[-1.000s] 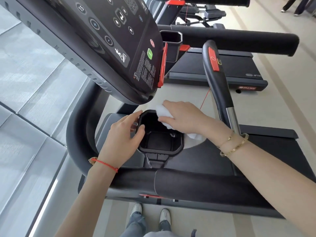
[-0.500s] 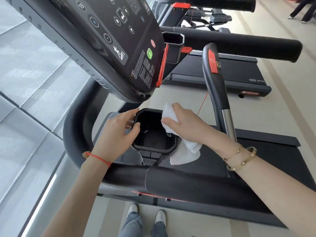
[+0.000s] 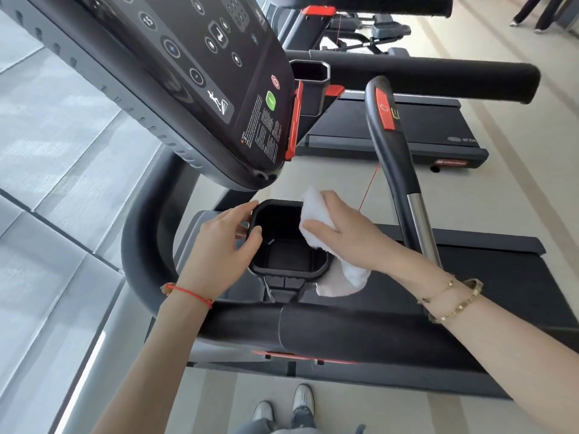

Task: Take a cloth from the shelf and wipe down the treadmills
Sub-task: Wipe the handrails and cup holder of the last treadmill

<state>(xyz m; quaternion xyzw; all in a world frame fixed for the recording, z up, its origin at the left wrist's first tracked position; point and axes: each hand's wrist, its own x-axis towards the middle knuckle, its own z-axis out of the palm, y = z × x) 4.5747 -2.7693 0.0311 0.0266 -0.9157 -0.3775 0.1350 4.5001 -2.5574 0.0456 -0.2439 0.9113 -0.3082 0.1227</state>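
We are holding the black cup holder (image 3: 288, 242) on the treadmill (image 3: 360, 333) with our left hand (image 3: 219, 249) — its fingers are curling round the rim at 9 o'clock. Our right hand (image 3: 344, 233) is pressing the white cloth (image 3: 316, 214) on the rim at 3 o'clock — fingers mostly straight, the cloth's end hanging down below.
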